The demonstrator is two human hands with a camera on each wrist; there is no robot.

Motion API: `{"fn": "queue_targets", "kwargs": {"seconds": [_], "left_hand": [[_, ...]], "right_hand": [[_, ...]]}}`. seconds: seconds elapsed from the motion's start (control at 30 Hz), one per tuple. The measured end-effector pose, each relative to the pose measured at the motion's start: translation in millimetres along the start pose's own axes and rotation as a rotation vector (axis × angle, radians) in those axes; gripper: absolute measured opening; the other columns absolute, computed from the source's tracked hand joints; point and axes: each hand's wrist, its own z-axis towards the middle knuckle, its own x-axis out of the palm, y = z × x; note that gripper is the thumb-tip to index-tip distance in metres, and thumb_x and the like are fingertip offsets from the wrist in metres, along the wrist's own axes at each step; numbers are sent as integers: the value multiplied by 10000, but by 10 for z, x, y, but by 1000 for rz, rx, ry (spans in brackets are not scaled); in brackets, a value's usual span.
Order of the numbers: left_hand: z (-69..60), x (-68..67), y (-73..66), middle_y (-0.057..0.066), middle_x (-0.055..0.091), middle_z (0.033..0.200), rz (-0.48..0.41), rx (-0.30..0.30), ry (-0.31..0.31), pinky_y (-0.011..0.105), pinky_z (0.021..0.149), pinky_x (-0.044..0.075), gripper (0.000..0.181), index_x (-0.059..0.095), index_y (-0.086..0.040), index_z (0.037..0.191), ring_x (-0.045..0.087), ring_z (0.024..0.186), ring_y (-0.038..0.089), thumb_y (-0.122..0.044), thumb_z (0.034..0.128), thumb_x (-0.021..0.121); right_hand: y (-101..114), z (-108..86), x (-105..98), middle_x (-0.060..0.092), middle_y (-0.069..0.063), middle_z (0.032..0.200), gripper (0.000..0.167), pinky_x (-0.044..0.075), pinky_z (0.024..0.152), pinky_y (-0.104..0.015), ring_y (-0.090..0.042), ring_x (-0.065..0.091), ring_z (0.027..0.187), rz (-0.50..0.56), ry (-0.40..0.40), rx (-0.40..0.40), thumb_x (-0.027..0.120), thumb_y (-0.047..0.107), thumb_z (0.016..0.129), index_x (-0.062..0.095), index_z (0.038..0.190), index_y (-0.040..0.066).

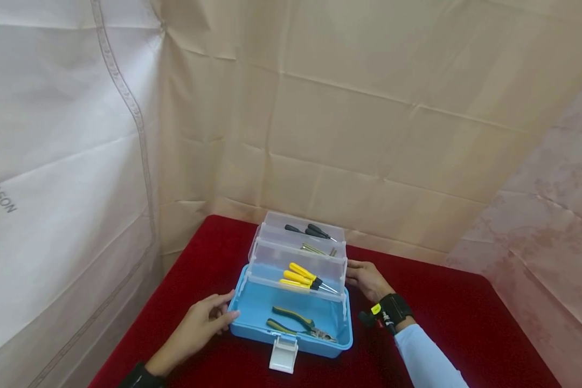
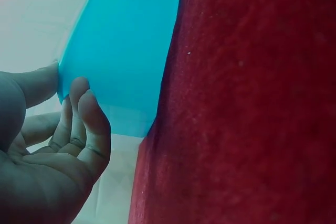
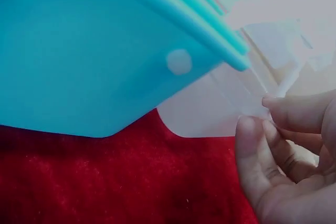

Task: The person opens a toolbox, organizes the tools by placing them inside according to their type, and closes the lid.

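Observation:
A blue toolbox (image 1: 339,345) stands unfolded on the red cloth, its clear tiered trays (image 1: 276,261) raised toward the back. Green-and-black pliers (image 1: 296,320) lie in its bottom. Several yellow-handled screwdrivers (image 1: 298,275) rest in the lowest tray, and black-handled screwdrivers (image 1: 315,231) in the top one. My left hand (image 1: 206,322) holds the box's left rim, thumb on the edge and fingers along the outer wall. At the right rear, my right hand (image 1: 366,279) pinches the edge of a translucent part (image 3: 210,103); its far side is hidden in the head view.
A white latch (image 1: 283,354) hangs down at the toolbox's front. Thin brass-coloured pieces (image 1: 312,248) lie in the middle tray. The red cloth (image 1: 446,312) covers the table, with beige sheets (image 1: 349,129) hanging behind it and a white sheet (image 1: 63,178) on the left.

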Motion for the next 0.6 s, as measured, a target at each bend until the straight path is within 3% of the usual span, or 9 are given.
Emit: {"fn": "queue_targets", "kwargs": {"seconds": [0.13,0.4,0.6], "left_hand": [[-19,9,23,44,578,840,-5,-3,9,281,632,567,637,546,48,1444,619,699,180,-289,947,760],[-20,-53,24,47,584,840,-1,5,0,280,645,572,641,549,55,1438,630,706,181,-279,938,770],[1,-71,47,44,594,839,-3,-9,5,275,658,570,647,544,50,1444,635,717,186,-283,938,770]], "right_hand": [[-26,-12,8,585,-190,1431,466,527,982,-465,-343,670,1165,9,-42,-53,638,25,1008,567,1468,56],[87,-129,57,673,-144,1284,453,534,983,-440,-306,677,1117,-84,-103,-299,723,203,983,637,1427,179],[79,-211,78,708,-114,1212,383,532,987,-438,-282,680,1113,-136,-162,-327,757,259,957,707,1316,137]]}}
